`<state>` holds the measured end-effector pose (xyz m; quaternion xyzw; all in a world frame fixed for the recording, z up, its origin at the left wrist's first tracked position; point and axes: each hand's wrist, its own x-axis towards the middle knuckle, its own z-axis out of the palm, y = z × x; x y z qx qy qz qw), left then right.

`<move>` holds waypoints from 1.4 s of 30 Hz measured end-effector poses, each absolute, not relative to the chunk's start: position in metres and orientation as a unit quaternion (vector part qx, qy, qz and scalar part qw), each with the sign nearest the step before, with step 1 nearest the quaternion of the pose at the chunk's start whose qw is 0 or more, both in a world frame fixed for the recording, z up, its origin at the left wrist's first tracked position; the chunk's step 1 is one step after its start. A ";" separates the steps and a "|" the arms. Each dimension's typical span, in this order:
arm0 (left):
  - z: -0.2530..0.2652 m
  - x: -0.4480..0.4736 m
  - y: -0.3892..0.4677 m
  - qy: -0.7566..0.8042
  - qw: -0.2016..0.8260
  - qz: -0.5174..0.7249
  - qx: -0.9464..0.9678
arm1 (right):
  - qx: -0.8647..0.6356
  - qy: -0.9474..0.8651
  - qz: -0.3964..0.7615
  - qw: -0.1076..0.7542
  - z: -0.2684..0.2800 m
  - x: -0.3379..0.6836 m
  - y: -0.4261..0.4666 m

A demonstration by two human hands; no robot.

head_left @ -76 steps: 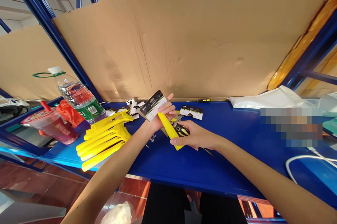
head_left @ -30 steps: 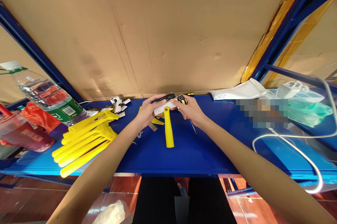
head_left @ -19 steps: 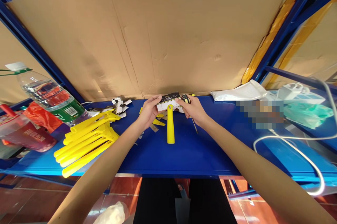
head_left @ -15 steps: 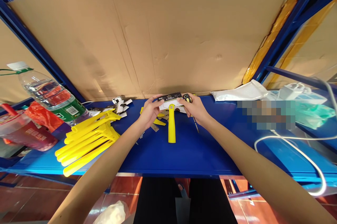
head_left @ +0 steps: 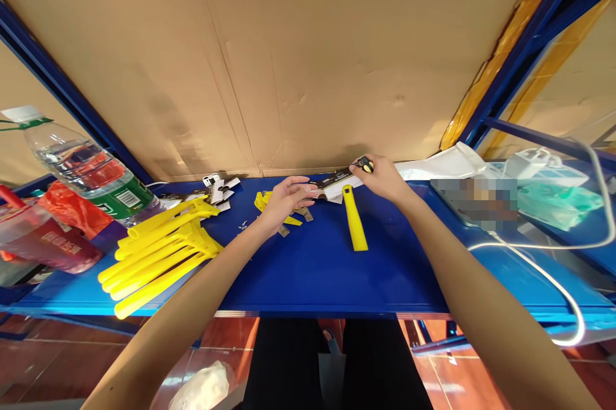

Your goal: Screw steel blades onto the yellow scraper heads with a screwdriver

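A black-and-white card (head_left: 334, 184) lies at the back of the blue table. Beside its left end is my left hand (head_left: 287, 199), fingers stretched and apart, the tips close to the card; whether they touch it I cannot tell. My right hand (head_left: 382, 177) is closed around a screwdriver (head_left: 366, 164) with a black and yellow handle, over the card's right end. The screwdriver's shaft is not clearly visible. In front of the card is a yellow plastic handle (head_left: 355, 221), its holed end towards the card. Small yellow parts (head_left: 292, 219) and metal blades lie by my left hand.
Several yellow handles (head_left: 158, 262) are piled at left, near a water bottle (head_left: 96, 166) and a cup of red drink (head_left: 48, 237). More cards (head_left: 221, 192) lie behind them. At right are a white packet (head_left: 443, 163), a phone (head_left: 474, 201) and a white cable (head_left: 539, 272).
My right hand has moved right and up with the screwdriver, which has turned. The card and the yellow handle have shifted right. My left hand's fingers have spread away from the card.
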<state>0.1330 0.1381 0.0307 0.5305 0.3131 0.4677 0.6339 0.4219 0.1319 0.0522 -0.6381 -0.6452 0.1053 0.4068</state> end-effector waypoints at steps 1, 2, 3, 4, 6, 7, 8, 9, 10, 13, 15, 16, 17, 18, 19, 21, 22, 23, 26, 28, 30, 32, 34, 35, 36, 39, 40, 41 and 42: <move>0.031 0.133 0.138 0.318 0.624 0.470 0.537 | -0.666 -0.643 0.051 0.375 0.051 0.431 0.135; 0.032 0.132 0.138 0.324 0.614 0.471 0.544 | -0.697 -0.633 0.014 0.335 0.049 0.439 0.137; 0.032 0.131 0.139 0.331 0.605 0.473 0.549 | -0.729 -0.620 -0.008 0.291 0.047 0.447 0.139; 0.032 0.131 0.139 0.335 0.597 0.476 0.553 | -0.754 -0.606 -0.017 0.251 0.045 0.455 0.141; 0.031 0.130 0.140 0.336 0.586 0.482 0.558 | -0.789 -0.582 -0.018 0.198 0.042 0.467 0.142; 0.030 0.129 0.141 0.334 0.582 0.486 0.560 | -0.802 -0.568 -0.018 0.183 0.040 0.472 0.142; 0.030 0.129 0.142 0.332 0.577 0.489 0.563 | -0.815 -0.551 -0.018 0.175 0.039 0.476 0.141; 0.030 0.128 0.144 0.332 0.571 0.493 0.566 | -0.829 -0.532 -0.019 0.172 0.039 0.479 0.141; 0.030 0.127 0.146 0.333 0.563 0.497 0.570 | -0.842 -0.511 -0.021 0.170 0.039 0.482 0.140; 0.036 0.119 0.159 0.341 0.516 0.522 0.586 | -0.855 -0.481 -0.046 0.188 0.042 0.482 0.137; 0.043 0.110 0.168 0.347 0.452 0.550 0.611 | -0.841 -0.489 -0.076 0.220 0.045 0.477 0.135; 0.047 0.103 0.171 0.350 0.410 0.561 0.628 | -0.828 -0.498 -0.090 0.239 0.046 0.473 0.134; 0.051 0.095 0.172 0.354 0.368 0.568 0.645 | -0.815 -0.509 -0.101 0.257 0.047 0.468 0.134; 0.055 0.084 0.171 0.361 0.327 0.570 0.662 | -0.802 -0.521 -0.109 0.271 0.047 0.463 0.134; 0.058 0.072 0.166 0.371 0.288 0.566 0.678 | -0.789 -0.533 -0.117 0.281 0.047 0.458 0.134; 0.064 0.041 0.150 0.400 0.209 0.542 0.709 | -0.763 -0.559 -0.135 0.295 0.045 0.447 0.136; 0.066 0.022 0.139 0.419 0.156 0.519 0.728 | -0.750 -0.571 -0.144 0.301 0.043 0.442 0.136; 0.067 0.002 0.126 0.443 0.097 0.490 0.744 | -0.736 -0.585 -0.150 0.306 0.041 0.437 0.137; 0.069 -0.066 0.093 0.515 -0.018 0.381 0.768 | -0.696 -0.633 -0.151 0.305 0.036 0.422 0.137; 0.069 -0.110 0.079 0.560 -0.036 0.318 0.764 | -0.673 -0.666 -0.141 0.290 0.034 0.410 0.135; 0.067 -0.146 0.073 0.602 -0.052 0.261 0.753 | -0.653 -0.694 -0.127 0.275 0.031 0.399 0.133; 0.064 -0.168 0.072 0.618 -0.069 0.201 0.757 | -0.638 -0.716 -0.111 0.263 0.028 0.389 0.132; 0.062 -0.177 0.074 0.618 -0.097 0.151 0.765 | -0.627 -0.732 -0.098 0.250 0.025 0.382 0.131; 0.061 -0.177 0.076 0.615 -0.109 0.131 0.770 | -0.622 -0.739 -0.094 0.244 0.024 0.379 0.130; 0.061 -0.175 0.078 0.610 -0.120 0.113 0.775 | -0.617 -0.745 -0.091 0.239 0.022 0.377 0.130; 0.061 -0.162 0.085 0.598 -0.146 0.067 0.785 | -0.607 -0.757 -0.084 0.225 0.020 0.374 0.130; 0.061 -0.157 0.088 0.596 -0.155 0.051 0.786 | -0.607 -0.759 -0.084 0.221 0.021 0.374 0.129; 0.061 -0.152 0.091 0.597 -0.165 0.033 0.785 | -0.607 -0.759 -0.085 0.217 0.021 0.374 0.129; 0.062 -0.148 0.093 0.598 -0.176 0.015 0.781 | -0.608 -0.759 -0.086 0.215 0.021 0.374 0.129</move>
